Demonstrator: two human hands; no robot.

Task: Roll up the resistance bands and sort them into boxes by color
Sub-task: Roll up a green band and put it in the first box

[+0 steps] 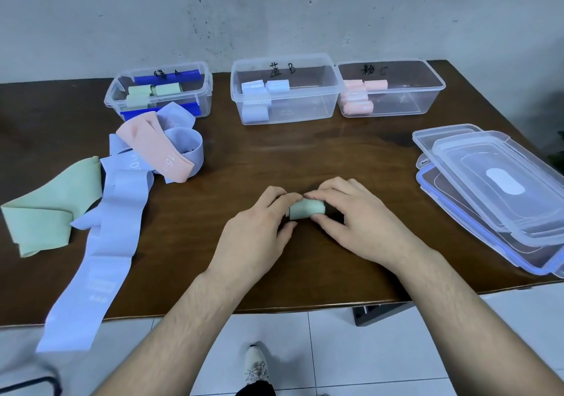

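Head view looks down on a dark brown bench (274, 157). At its centre, both hands hold 1 small mint-green roll (306, 209), a short, tight cylinder of band lying on its side on the wood. The left hand (259, 227) curls round its 9 o'clock end, thumb below and fingers above; the right hand (357, 212) pinches the 3 o'clock end the same way, and the fingertips of both nearly meet over the top of the roll.

At 9 o'clock lies a loose heap of unrolled bands: a green band (45, 209) folded flat, a long lavender-blue band (100, 261) trailing over the near edge of the bench, and a pink band (158, 151) looped over another lavender one.

Along 12 o'clock stand 3 clear boxes with handwritten marks. The left box (122, 93) holds green rolls, with dark blue clips on its sides; the middle box (305, 105) holds pale blue rolls; the right box (412, 102) holds pink rolls.

At 3 o'clock, clear lids (488, 182) are stacked, the lowest blue-rimmed.
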